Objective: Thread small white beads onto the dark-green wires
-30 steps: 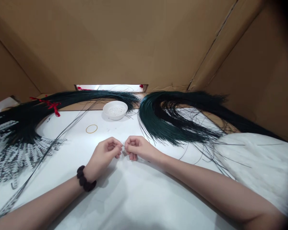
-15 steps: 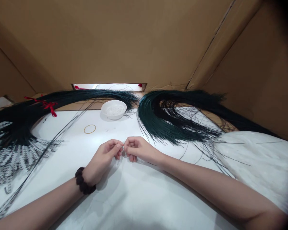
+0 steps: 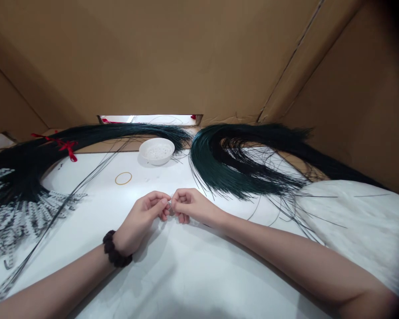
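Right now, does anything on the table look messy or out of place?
A bit: loose dark strands lie across the white mound at right, outside the curved bundle, looking untidy. A thin yellow ring also lies by itself near the bowl.

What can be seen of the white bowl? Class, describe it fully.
The white bowl is round, shallow and smooth, perhaps plastic or ceramic. It sits upright toward the far side of the white tabletop, with small pale bits inside. Dark strands curve behind it; whether their tips touch its right side is unclear. The left hand and right hand are clear of it.
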Demonstrator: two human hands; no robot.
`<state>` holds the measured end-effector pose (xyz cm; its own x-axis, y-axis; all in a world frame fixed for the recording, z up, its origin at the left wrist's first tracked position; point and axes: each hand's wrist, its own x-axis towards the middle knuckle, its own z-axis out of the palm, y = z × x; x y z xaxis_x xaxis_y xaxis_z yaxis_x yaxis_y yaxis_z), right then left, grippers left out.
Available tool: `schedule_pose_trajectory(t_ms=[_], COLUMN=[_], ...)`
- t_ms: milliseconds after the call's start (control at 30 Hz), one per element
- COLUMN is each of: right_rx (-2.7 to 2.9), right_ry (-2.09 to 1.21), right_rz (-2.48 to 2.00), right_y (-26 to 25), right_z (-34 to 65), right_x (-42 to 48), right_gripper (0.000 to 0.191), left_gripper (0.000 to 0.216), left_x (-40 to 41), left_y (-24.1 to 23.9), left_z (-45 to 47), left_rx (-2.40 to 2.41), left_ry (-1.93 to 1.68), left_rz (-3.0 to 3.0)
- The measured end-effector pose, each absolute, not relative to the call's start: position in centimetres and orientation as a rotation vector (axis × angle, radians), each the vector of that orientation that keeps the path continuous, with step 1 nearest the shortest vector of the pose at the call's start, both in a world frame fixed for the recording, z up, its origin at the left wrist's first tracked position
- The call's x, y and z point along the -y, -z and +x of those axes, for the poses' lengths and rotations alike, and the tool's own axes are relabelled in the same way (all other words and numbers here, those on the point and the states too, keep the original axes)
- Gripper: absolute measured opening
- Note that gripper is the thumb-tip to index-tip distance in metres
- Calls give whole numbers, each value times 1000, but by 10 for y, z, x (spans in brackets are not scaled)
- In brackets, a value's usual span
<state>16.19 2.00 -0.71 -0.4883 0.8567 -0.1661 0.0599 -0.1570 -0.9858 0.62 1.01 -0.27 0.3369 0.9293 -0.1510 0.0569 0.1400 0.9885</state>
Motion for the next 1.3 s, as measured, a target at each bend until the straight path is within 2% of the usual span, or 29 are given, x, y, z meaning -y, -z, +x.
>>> schedule_pose_trajectory(t_ms=[1300], right_rx=[1481], right_ry=[-1736], right_rz=[-1189], right_y=[5], right_z=[162], right_x=[-21], right_gripper=[2], left_gripper=[15], left_x=[-10], left_y=[-2], left_z=[8], left_rx=[-1118], left_ry=[-792], left_rz=[1331])
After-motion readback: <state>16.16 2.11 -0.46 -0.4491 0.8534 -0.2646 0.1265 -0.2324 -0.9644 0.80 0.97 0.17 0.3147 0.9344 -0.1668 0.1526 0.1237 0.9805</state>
